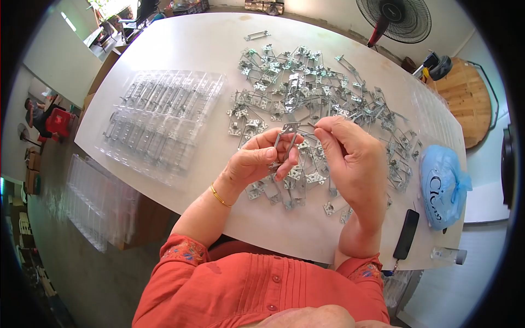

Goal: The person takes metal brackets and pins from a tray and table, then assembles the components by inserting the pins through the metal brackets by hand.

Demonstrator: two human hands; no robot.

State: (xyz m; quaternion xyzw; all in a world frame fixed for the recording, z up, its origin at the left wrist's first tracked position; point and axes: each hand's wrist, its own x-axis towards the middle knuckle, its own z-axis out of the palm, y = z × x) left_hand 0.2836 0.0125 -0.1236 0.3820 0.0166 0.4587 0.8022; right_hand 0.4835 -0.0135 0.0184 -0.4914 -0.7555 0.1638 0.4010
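Note:
My left hand is closed around a metal bracket, a holed plate with thin rods running down between the fingers. Just to its right, my right hand pinches a thin, dark metal pin between thumb and forefinger, its tip close to the bracket. The pin is small and partly covered by the fingertips. Behind and beneath both hands spreads a loose heap of similar metal brackets. To the left, clear plastic trays hold brackets lined up in rows.
A black phone, a clear bottle and a tied blue plastic bag lie along the right of the white table. Stacked clear trays stand below the left edge. A fan is beyond; another person sits far left.

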